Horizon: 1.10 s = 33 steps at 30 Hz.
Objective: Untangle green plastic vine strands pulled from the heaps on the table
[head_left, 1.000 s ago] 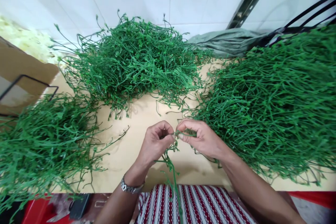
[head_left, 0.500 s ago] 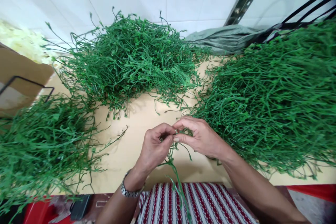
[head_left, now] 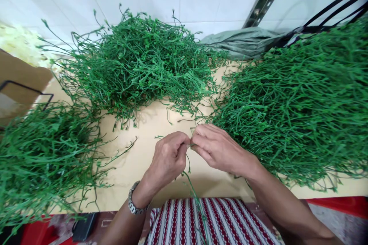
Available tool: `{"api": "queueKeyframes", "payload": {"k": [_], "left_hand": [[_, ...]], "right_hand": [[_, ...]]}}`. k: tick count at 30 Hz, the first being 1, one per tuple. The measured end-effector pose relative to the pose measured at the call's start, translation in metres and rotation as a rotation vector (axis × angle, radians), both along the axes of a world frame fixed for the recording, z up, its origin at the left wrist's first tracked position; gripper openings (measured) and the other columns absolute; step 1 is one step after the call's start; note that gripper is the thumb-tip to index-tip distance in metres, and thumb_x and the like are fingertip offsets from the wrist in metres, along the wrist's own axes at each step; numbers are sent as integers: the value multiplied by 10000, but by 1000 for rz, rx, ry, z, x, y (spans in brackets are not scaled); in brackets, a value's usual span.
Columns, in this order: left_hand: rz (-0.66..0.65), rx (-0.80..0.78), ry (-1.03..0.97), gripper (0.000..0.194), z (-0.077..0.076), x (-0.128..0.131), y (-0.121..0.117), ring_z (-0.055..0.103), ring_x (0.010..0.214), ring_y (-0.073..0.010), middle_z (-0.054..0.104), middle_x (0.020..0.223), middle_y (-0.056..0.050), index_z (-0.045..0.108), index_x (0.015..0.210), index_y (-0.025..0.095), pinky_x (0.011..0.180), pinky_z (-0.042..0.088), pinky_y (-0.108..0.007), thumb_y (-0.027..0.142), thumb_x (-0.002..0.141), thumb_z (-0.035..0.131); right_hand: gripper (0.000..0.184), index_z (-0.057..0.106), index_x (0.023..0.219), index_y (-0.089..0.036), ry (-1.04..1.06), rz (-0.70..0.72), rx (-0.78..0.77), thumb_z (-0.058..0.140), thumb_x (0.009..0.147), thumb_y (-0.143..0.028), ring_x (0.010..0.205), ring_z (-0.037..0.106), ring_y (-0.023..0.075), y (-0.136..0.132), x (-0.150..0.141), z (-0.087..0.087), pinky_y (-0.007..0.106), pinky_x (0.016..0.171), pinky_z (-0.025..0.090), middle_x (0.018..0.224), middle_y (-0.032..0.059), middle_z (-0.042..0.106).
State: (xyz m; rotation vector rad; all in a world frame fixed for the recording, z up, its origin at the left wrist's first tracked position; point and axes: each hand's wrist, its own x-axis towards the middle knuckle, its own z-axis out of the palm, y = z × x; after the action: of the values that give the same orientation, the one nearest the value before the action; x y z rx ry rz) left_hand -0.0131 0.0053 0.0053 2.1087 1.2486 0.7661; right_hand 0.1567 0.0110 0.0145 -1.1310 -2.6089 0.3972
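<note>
My left hand (head_left: 171, 155), with a metal-band watch (head_left: 134, 199) at the wrist, is closed in a pinch on a thin green artificial plant stem (head_left: 193, 188). The stem hangs from below the hand down over my striped clothing. Close against its fingertips, my right hand (head_left: 220, 151) is also closed, knuckles upward. Both hands meet over the pale tabletop (head_left: 143, 160). The exact spot they pinch is mostly covered by the fingers. A few thin sprigs poke out around the left hand.
Green stems lie heaped in a back pile (head_left: 143, 61), a left pile (head_left: 48, 157) and a large right pile (head_left: 299, 111). A cardboard box (head_left: 25, 72) with a black wire frame stands at left. Grey-green cloth (head_left: 238, 42) lies along the tiled wall.
Both hands have rolled so their knuckles face up, and the right fingers have curled in tighter. Fewer sprigs show under the hands. The view has shifted slightly.
</note>
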Motion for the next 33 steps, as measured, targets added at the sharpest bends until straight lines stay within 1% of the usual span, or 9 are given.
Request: {"api": "queueKeyframes", "payload": {"k": [4, 7, 10, 13, 20, 26, 29, 31, 33], "left_hand": [[-33, -62, 6, 153, 5, -2, 2, 466, 558, -103, 531, 619, 19, 525, 728, 168, 542, 344, -214, 85, 788, 412], [-74, -38, 28, 136, 6, -2, 3, 506, 595, -116, 575, 657, 1, 548, 765, 166, 560, 361, -218, 97, 779, 432], [-136, 8, 77, 153, 5, -3, 5, 538, 629, -128, 608, 680, -20, 583, 771, 162, 588, 373, -227, 103, 781, 442], [-219, 55, 174, 215, 4, -7, 9, 513, 574, -122, 570, 592, -15, 580, 654, 160, 563, 349, -230, 75, 770, 420], [-540, 109, 303, 207, 14, -8, 13, 434, 488, -118, 503, 483, 8, 485, 506, 170, 501, 259, -272, 5, 596, 399], [-690, 90, 417, 171, 14, -4, 14, 420, 496, -131, 538, 491, -8, 458, 481, 167, 502, 256, -287, 13, 526, 400], [-653, 11, 351, 198, 16, -12, 20, 431, 513, -123, 513, 492, -5, 466, 479, 160, 509, 273, -269, 7, 591, 407], [-537, -129, 163, 215, 18, -18, 24, 459, 548, -113, 531, 553, -2, 549, 584, 159, 529, 315, -240, 41, 699, 411], [-369, -296, -50, 186, 19, -23, 27, 450, 542, -100, 544, 615, -3, 602, 740, 151, 518, 332, -219, 119, 774, 422]], "right_hand": [[93, 516, 877, -159, 225, 8, -233, 425, 891, -170, 791, 493, 138, 1, 3, -3, 256, 697, 393, 872, 45, 533], [78, 489, 874, -164, 249, -9, -306, 415, 893, -176, 715, 487, 128, 0, 4, -4, 246, 645, 386, 787, 19, 533], [97, 469, 808, -164, 154, -21, -295, 410, 883, -178, 661, 464, 127, -1, 4, -3, 245, 599, 360, 743, 13, 523], [106, 474, 773, -164, 9, 12, -257, 417, 862, -163, 633, 464, 131, -2, 3, 1, 250, 563, 327, 726, 19, 540], [196, 529, 600, -168, -185, 223, -247, 439, 698, -24, 518, 473, 111, 0, 4, 6, 260, 478, 246, 617, 9, 583], [202, 526, 537, -159, -266, 238, -160, 453, 638, 0, 450, 427, 103, -7, 8, 2, 274, 459, 199, 534, 18, 556], [229, 517, 561, -164, -285, 216, -149, 432, 648, 30, 480, 430, 104, -8, 15, 6, 269, 484, 225, 553, 8, 535], [230, 523, 632, -172, -209, 163, -149, 413, 688, 22, 536, 450, 116, -6, 19, 10, 260, 508, 264, 614, 8, 536], [217, 531, 752, -176, -33, 59, -152, 392, 756, -9, 605, 466, 123, -5, 20, 13, 248, 546, 315, 693, 15, 533]]}}
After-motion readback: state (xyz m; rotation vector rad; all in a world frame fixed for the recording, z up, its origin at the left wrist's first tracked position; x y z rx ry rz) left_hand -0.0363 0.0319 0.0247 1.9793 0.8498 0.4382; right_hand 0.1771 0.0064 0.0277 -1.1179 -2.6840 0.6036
